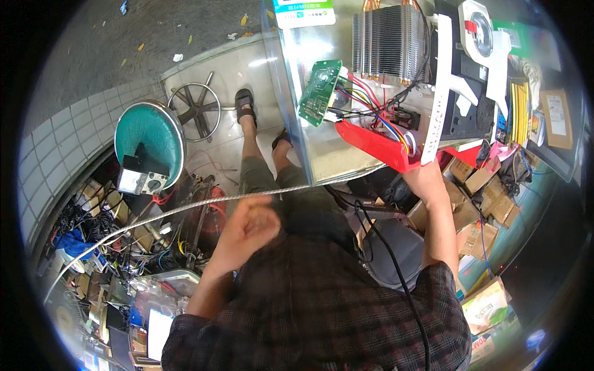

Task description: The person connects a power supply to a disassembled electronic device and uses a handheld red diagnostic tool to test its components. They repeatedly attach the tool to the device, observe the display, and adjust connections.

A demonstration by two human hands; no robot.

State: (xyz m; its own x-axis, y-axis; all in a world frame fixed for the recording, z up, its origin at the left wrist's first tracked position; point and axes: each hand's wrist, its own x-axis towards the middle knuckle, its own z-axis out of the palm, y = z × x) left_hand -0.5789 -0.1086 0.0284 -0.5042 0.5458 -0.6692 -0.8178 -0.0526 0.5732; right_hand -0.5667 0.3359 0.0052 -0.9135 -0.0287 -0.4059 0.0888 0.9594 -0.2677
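At the glass table's front edge, my right hand [425, 182] is closed on the near end of a red and white plastic housing [377, 147]; its fingers are partly hidden. Coloured wires run from the housing to a green circuit board [321, 93] on its left. Out in front of my body, my left hand [252, 221] hangs off the table, smeared by motion. A pale braided cord [185, 213] passes by its fingertips. I cannot tell whether they touch it.
Behind the housing stands a finned metal heat sink [388, 43] on the glass table [337, 172]. To the left, a meter [142, 180] rests on a green stool [145, 133]. Cardboard boxes [495, 201] are piled at right, and tangled cables lie at lower left.
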